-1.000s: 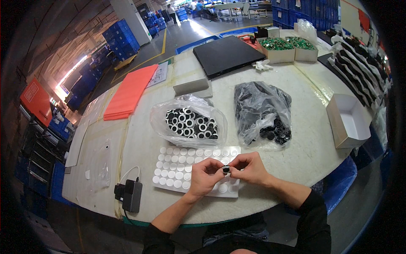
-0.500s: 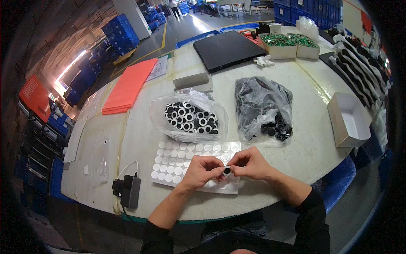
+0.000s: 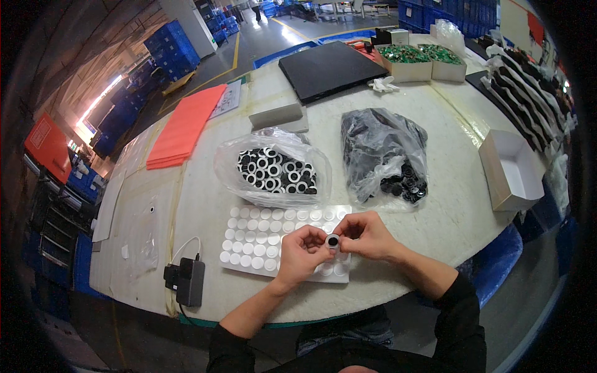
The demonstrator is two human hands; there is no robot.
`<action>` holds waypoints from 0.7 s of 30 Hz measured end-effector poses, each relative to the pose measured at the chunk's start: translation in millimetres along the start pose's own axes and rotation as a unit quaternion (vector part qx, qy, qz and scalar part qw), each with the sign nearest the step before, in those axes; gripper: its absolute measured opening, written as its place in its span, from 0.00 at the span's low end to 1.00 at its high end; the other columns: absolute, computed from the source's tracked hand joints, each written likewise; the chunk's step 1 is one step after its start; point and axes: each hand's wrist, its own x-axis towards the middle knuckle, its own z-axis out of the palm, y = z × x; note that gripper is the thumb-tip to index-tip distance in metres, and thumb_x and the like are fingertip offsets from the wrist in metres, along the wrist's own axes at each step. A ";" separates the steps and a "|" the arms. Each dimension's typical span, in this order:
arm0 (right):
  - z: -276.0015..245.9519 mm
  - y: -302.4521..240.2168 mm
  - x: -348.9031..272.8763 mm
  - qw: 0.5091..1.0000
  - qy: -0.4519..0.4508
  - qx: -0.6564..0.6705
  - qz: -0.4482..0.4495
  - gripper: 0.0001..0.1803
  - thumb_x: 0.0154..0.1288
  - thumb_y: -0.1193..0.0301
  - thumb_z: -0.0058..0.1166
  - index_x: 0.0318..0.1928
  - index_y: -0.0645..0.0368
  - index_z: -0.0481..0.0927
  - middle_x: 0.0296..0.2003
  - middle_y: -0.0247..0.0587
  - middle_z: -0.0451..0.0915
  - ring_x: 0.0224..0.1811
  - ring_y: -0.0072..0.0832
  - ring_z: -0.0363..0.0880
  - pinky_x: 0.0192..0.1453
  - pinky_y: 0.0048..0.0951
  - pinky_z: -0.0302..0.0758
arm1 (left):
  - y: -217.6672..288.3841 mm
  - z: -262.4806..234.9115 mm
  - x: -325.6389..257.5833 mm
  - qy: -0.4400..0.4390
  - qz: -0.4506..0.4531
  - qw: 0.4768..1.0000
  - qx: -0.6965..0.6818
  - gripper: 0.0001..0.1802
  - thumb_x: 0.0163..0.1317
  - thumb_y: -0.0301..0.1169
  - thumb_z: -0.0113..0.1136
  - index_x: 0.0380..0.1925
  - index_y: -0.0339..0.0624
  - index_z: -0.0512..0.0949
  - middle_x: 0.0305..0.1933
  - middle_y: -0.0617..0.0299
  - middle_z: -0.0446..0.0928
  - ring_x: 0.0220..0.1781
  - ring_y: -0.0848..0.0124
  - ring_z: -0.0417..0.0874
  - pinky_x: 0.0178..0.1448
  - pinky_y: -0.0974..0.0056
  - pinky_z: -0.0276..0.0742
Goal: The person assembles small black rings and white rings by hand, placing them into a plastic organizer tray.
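Observation:
A small round part, black in the middle with a white ring (image 3: 333, 240), is pinched between my two hands. My left hand (image 3: 303, 253) grips its left side with thumb and fingers, and my right hand (image 3: 368, 236) has its right side. Both hands are over the right part of a white sheet with rows of round white discs (image 3: 252, 239). Beyond the sheet, a clear plastic bag (image 3: 227, 174) lies open, full of black-and-white rings. To its right is another plastic bag (image 3: 373, 140) with small black round parts at its mouth.
A black adapter with a cable (image 3: 190, 283) lies left of the sheet. Farther off are orange sheets (image 3: 186, 127), a grey angled piece (image 3: 278, 118), a black flat panel (image 3: 329, 69) and boxes of green parts (image 3: 410, 73). An open white box (image 3: 513, 174) stands at the right edge.
Both hands have lifted the small ring part slightly, and its black centre now faces up more plainly. The whole view has shifted a little.

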 end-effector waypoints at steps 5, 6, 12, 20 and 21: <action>6.2 -7.1 -2.3 0.997 0.058 -0.043 -0.033 0.08 0.53 0.73 0.63 0.30 0.67 0.81 0.22 0.34 0.81 0.24 0.14 0.76 0.28 0.18 0.73 | -1.9 11.2 -4.1 0.044 0.053 0.998 0.002 0.09 0.57 0.18 0.56 0.39 0.29 0.74 0.37 0.57 0.78 0.39 0.73 0.81 0.44 0.70 0.80; 7.3 -8.0 -3.1 0.996 0.072 -0.033 -0.034 0.08 0.53 0.73 0.63 0.29 0.67 0.81 0.21 0.34 0.81 0.23 0.14 0.76 0.27 0.18 0.73 | -1.2 12.1 -3.9 0.043 0.048 0.998 -0.021 0.10 0.58 0.17 0.55 0.41 0.29 0.74 0.38 0.58 0.78 0.40 0.74 0.80 0.45 0.70 0.79; 7.1 -0.9 -4.1 0.990 0.113 -0.061 -0.065 0.09 0.54 0.72 0.63 0.25 0.67 0.81 0.18 0.35 0.80 0.21 0.14 0.75 0.25 0.19 0.72 | -3.6 16.4 -5.1 0.046 0.085 0.995 0.018 0.14 0.60 0.18 0.53 0.47 0.29 0.75 0.40 0.59 0.78 0.39 0.75 0.79 0.44 0.72 0.78; -0.9 -12.4 2.6 0.996 0.022 -0.076 0.047 0.14 0.60 0.68 0.57 0.22 0.65 0.78 0.15 0.32 0.76 0.17 0.14 0.72 0.21 0.19 0.69 | 11.5 7.3 -1.5 -0.019 0.075 0.993 0.089 0.15 0.60 0.20 0.55 0.49 0.31 0.75 0.37 0.60 0.77 0.36 0.76 0.78 0.43 0.72 0.76; 1.1 -10.9 4.3 0.999 0.021 0.004 0.046 0.13 0.62 0.68 0.56 0.25 0.65 0.78 0.16 0.32 0.76 0.18 0.14 0.73 0.21 0.19 0.69 | 15.7 8.8 -0.3 -0.003 0.024 1.000 -0.015 0.15 0.59 0.20 0.56 0.48 0.31 0.75 0.35 0.60 0.77 0.35 0.75 0.78 0.42 0.72 0.77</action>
